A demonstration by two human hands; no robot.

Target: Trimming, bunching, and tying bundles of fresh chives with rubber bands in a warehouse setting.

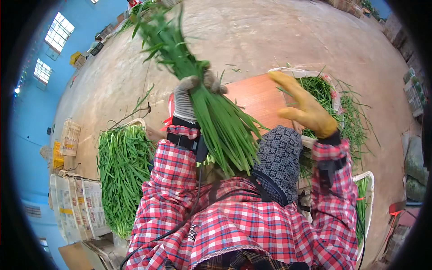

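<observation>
My left hand [189,98], in a grey striped knit glove, is closed around the middle of a thick bunch of long green leafy stalks [222,131]. The bunch slants across my view, its wide end of flat leaves hanging over my lap and its other end blurred at the top. My right hand [305,106] wears a yellow glove and holds nothing; thumb and fingers are spread apart. It hovers by the right edge of a reddish wooden board [258,98], next to a lined basket [332,84] of loose green trimmings.
At my left a crate heaped with green stalks [126,175] stands beside stacked white plastic crates [77,202]. To my lower right is a white basket [370,189] with banded greens. Cut bits litter the concrete floor [287,30]. A cable [168,233] runs along my left sleeve.
</observation>
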